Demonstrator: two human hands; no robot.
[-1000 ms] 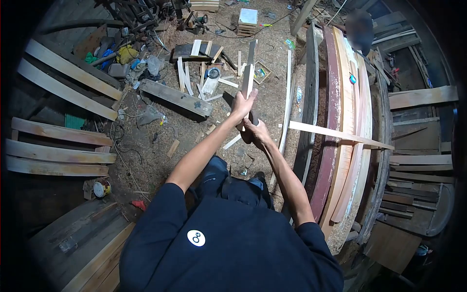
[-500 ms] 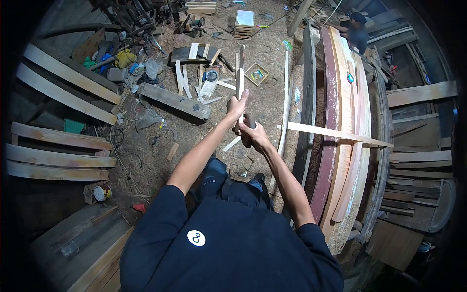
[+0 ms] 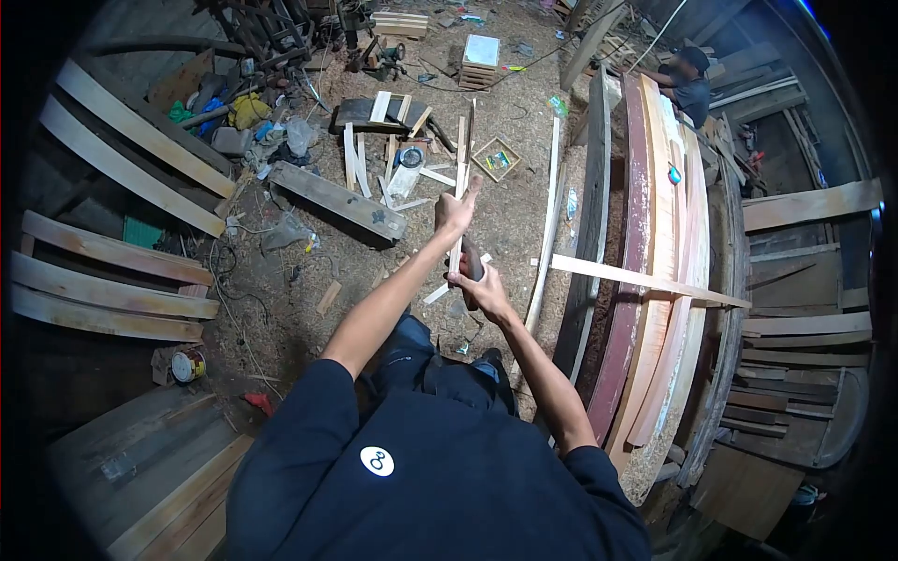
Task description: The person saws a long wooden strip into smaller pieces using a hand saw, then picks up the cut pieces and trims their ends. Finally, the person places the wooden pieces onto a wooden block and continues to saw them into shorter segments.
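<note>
My left hand (image 3: 453, 213) grips a narrow wooden strip (image 3: 461, 159) held nearly edge-on and pointing away from me. Just below it, my right hand (image 3: 480, 285) is closed on the dark handle of a tool (image 3: 471, 262) that lies against the lower end of the strip. Both arms reach forward over a sawdust floor. The tool's working end is hidden behind the strip and my fingers.
To my right runs a curved stack of long planks (image 3: 659, 234) with a thin slat (image 3: 636, 278) laid across it. Offcuts, a thick board (image 3: 337, 198) and a small box (image 3: 497, 159) litter the floor ahead. Another person (image 3: 687, 84) works at the far right. Planks (image 3: 112, 280) lie left.
The strip has turned from showing its broad face to nearly edge-on. Both hands have shifted slightly down and toward me, with the view tilting a little.
</note>
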